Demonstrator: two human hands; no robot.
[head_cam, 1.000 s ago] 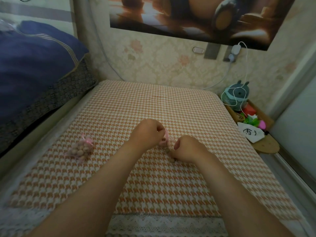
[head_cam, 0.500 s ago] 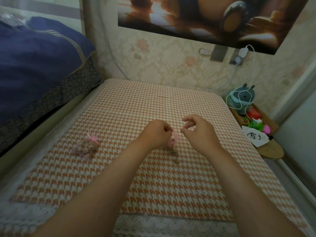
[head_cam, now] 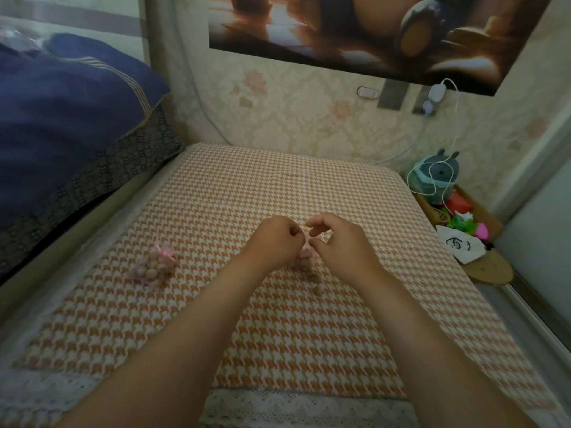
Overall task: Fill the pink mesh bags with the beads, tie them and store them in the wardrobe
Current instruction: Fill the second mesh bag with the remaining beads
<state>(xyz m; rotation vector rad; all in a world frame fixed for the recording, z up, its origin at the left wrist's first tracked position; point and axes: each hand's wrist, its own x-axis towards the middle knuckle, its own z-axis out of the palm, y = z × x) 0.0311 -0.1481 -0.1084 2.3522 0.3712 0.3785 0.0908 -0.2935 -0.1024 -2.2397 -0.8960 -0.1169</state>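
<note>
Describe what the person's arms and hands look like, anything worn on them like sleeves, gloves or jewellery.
Both forearms are bare right to the bottom of the picture, with no sleeve in view. The left hand and the right hand wear no gloves, and no ring, watch or bracelet shows on the fingers or wrists. No markings or bandages are visible. The light is dim, so fine detail such as the nails cannot be made out.
</note>
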